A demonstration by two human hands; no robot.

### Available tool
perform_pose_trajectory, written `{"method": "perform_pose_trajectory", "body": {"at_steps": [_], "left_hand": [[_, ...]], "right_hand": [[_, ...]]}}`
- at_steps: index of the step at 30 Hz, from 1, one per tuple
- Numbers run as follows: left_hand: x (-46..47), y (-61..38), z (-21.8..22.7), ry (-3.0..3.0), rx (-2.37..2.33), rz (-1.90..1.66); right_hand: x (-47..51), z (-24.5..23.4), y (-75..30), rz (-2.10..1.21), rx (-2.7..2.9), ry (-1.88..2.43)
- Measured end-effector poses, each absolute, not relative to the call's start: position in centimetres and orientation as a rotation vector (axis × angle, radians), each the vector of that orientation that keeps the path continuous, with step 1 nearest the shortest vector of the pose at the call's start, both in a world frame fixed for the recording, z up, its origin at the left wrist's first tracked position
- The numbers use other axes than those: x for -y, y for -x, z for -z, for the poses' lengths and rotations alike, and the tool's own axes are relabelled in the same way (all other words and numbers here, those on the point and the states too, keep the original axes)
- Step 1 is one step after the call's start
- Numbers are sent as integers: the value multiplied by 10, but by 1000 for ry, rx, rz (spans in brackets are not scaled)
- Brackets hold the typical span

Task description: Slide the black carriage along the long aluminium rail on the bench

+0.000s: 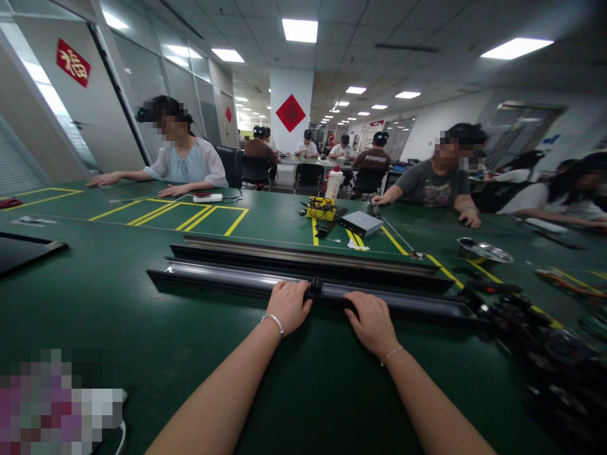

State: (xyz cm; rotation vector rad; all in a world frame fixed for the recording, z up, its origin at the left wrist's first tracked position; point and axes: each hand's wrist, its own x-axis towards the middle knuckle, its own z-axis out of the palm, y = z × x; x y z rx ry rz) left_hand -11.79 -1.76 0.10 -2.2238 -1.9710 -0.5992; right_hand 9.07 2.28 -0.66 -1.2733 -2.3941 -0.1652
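Across green tabletop [199, 373] | black rail [332, 292] under both hands [290, 306] [372, 319] | apart, gripping near edge

An office-like workshop: ceiling light panels [300, 30], glass partitions [142, 69], black chairs [310, 178], a long green worktable [104, 309].

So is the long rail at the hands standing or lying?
Lying: the rail stretches lengthwise across the green table, left hand and right hand on it.
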Motion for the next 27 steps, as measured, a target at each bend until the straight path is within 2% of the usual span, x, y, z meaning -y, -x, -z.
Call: {"method": "perform_pose_trajectory", "body": {"at_steps": [3,27], "left_hand": [[17,118,-1,2208,1977,618],[8,123,-1,2287,2020,554]], "right_hand": [[-22,10,-96,259,2299,1333],[-27,3,-93,203,2369,1421]]}}
